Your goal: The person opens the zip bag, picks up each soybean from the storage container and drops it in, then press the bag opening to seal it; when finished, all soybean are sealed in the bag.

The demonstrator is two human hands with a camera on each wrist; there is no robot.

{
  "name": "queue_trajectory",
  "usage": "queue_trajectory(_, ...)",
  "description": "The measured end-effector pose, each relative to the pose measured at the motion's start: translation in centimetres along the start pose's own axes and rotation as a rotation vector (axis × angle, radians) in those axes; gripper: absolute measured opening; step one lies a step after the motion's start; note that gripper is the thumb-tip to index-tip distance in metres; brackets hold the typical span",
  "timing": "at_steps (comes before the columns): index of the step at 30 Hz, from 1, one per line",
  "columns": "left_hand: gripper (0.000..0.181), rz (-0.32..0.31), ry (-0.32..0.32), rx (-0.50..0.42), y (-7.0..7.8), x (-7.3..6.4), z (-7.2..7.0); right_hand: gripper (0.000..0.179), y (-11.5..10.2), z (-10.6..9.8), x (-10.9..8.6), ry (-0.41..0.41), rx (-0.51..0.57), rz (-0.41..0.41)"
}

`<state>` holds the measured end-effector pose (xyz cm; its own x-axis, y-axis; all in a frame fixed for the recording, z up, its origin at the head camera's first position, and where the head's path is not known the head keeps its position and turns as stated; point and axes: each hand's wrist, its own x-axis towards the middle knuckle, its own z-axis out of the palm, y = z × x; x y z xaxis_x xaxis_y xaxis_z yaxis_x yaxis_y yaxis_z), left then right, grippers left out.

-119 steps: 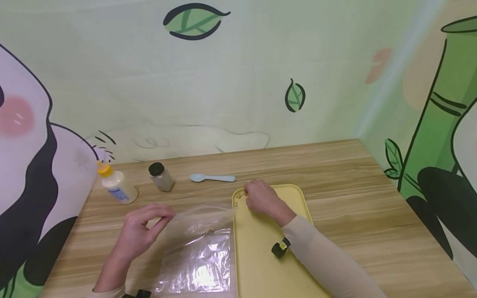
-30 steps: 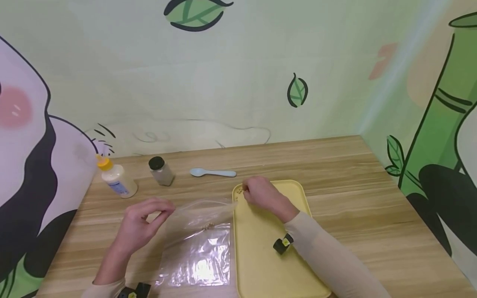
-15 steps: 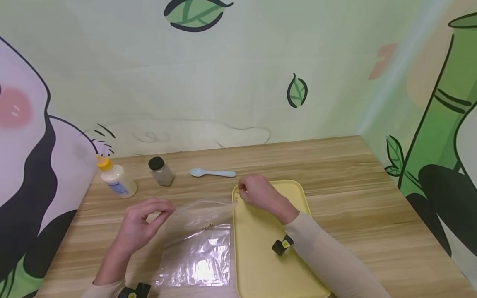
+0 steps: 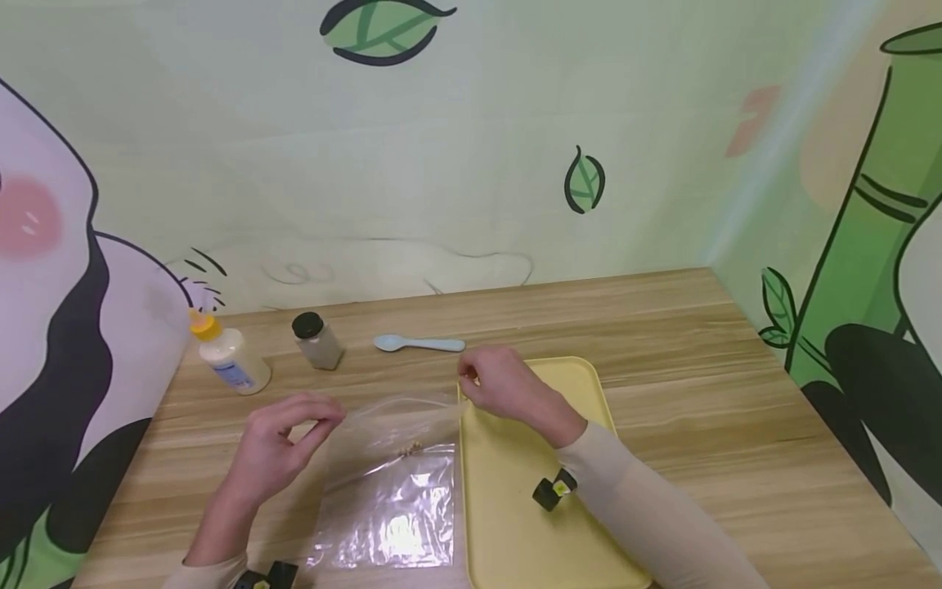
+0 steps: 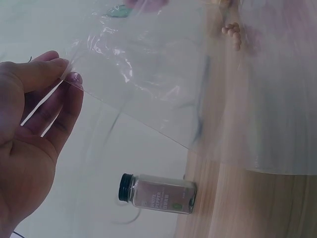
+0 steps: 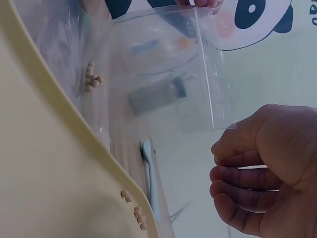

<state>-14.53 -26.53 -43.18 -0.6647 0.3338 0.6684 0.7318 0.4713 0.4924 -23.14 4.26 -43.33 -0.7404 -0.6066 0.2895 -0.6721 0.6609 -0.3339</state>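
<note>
My left hand (image 4: 283,446) pinches the upper left edge of a clear zip bag (image 4: 390,507), also seen in the left wrist view. The bag's mouth is raised and several small tan beans (image 4: 410,448) lie inside. Over the far left corner of a yellow tray (image 4: 530,523), my right hand (image 4: 508,384) has its thumb and index fingertips together beside the bag's upper right corner. A small pale bean seems pinched there, mostly hidden by the fingers. In the right wrist view, several more tan beans (image 6: 140,217) lie along the tray's rim.
A light blue spoon (image 4: 419,343) lies behind the bag. To its left stand a black-capped jar (image 4: 319,343), labelled white pepper, and a white bottle (image 4: 235,360) with a yellow cap. A printed wall (image 4: 471,164) borders the wooden table (image 4: 736,442) at the back.
My right hand has shifted left, from the beans in the tray's corner toward the bag's mouth. The left hand keeps its hold on the bag in the same place.
</note>
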Motion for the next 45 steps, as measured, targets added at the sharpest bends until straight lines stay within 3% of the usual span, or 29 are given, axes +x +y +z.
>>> queue_trajectory(11,0.034,0.013,0.007,-0.003,0.1,0.0,0.0,0.009,-1.1,-0.8,0.0,-0.022,0.055,0.006)
queue_trajectory(17,0.033,0.005,0.005,-0.014,0.1,0.0,0.0,0.007,-1.8,-0.7,0.1,0.008,0.058,-0.055)
queue_trajectory(29,0.033,0.009,0.003,-0.001,0.1,0.1,0.1,0.008,-2.9,-0.6,0.2,-0.033,0.087,-0.116)
queue_trajectory(38,0.033,0.009,0.001,-0.001,0.2,0.1,0.0,0.007,-3.2,0.1,0.3,0.032,0.103,-0.288)
queue_trajectory(45,0.033,0.019,0.01,-0.022,0.2,0.1,0.0,0.007,-3.6,0.2,0.2,0.024,0.129,-0.322)
